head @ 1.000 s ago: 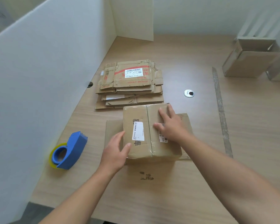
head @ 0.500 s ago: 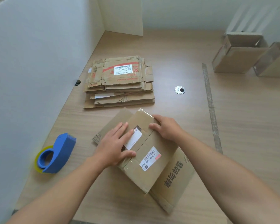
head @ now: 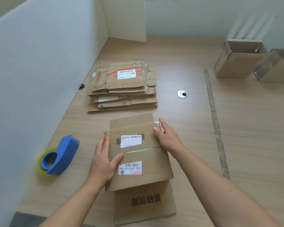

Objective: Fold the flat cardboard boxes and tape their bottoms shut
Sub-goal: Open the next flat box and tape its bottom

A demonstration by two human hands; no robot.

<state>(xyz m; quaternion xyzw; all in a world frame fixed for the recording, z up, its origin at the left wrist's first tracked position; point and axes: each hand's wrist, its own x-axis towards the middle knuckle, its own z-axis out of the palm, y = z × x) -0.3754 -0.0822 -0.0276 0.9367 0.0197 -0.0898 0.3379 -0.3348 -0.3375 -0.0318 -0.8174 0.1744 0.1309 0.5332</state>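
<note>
In the head view, the cardboard box (head: pixel 138 163) lay on the wooden table (head: pixel 252 145) at the near middle, its closed side facing up with a strip of clear tape running across the seam. One loose flap stuck out toward the near edge and another toward the far side. Two white labels sat on its top face.

The left hand (head: pixel 103 161) rested flat on the box's left edge, fingers straight and pointing far, thumb spread across the top near the seam. The right hand (head: pixel 168 139) touched the far right corner with fingers straight and relaxed, gripping nothing.

A blue tape dispenser (head: pixel 61 156) with a yellowish roll stood to the left of the box, near the white partition (head: pixel 31 79) and apart from the left hand. Beyond the box lay a stack of flat boxes (head: pixel 123 86). At the far right stood two folded boxes (head: pixel 238 63), side by side. A round metal grommet (head: pixel 182 94) sat in the tabletop between the stack and a worn tape strip (head: pixel 215 120).
</note>
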